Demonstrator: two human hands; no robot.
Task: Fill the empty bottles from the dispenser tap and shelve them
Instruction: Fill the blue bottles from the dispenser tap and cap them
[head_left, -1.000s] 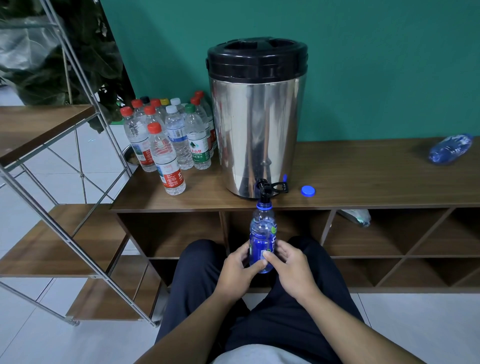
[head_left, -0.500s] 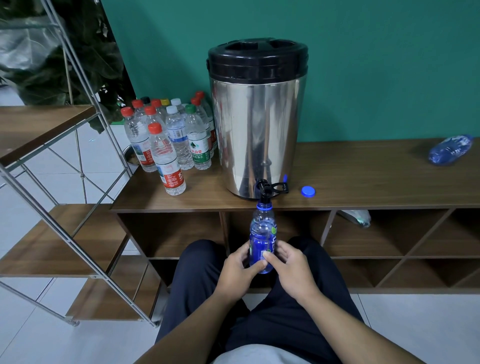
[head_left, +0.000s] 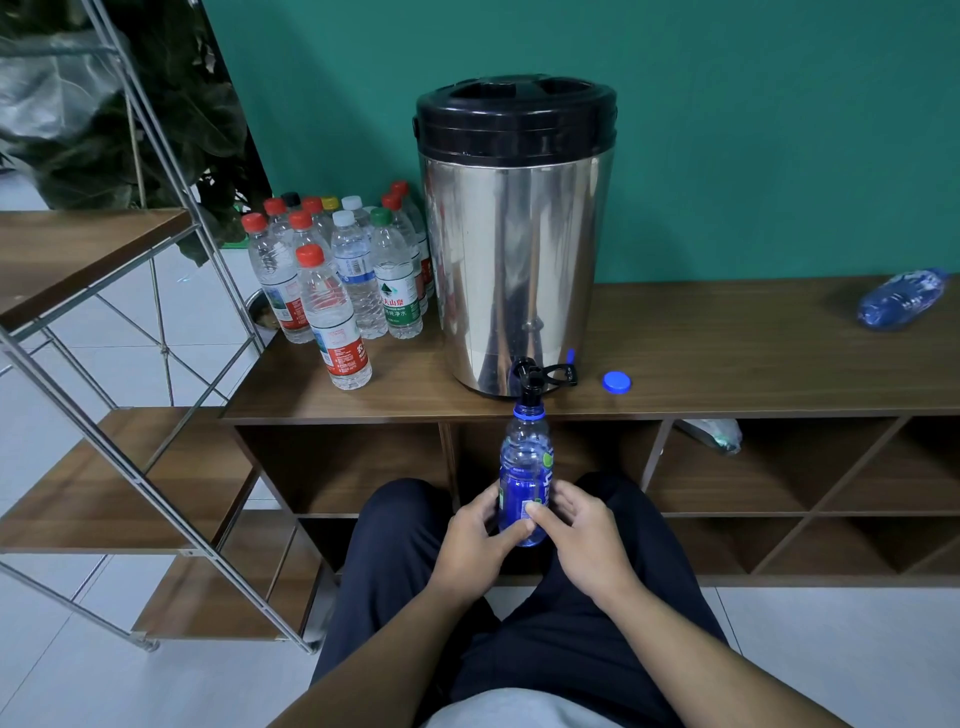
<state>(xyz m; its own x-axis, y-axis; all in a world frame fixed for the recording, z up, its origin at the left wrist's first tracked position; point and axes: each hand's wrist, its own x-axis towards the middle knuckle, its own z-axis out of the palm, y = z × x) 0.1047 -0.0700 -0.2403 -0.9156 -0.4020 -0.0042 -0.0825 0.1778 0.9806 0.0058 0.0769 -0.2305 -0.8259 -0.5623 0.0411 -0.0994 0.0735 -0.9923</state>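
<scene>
1. Holding the blue bottle (head_left: 524, 475) upright with both hands, left hand (head_left: 475, 545) and right hand (head_left: 582, 540), fingers curled round its lower half.
2. Straight above the fingers, the bottle's open neck sits right under the black tap (head_left: 530, 382) of the steel dispenser (head_left: 511, 249).
3. Its blue cap (head_left: 616, 382) lies on the counter (head_left: 753, 364), up and right of the fingers.
4. Capped bottles (head_left: 343, 280) stand up-left of the fingers, beside the dispenser.

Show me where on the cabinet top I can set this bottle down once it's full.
Bare wood lies between the blue cap and the lying blue bottle. Left of the dispenser, the capped bottles crowd the cabinet top.
</scene>
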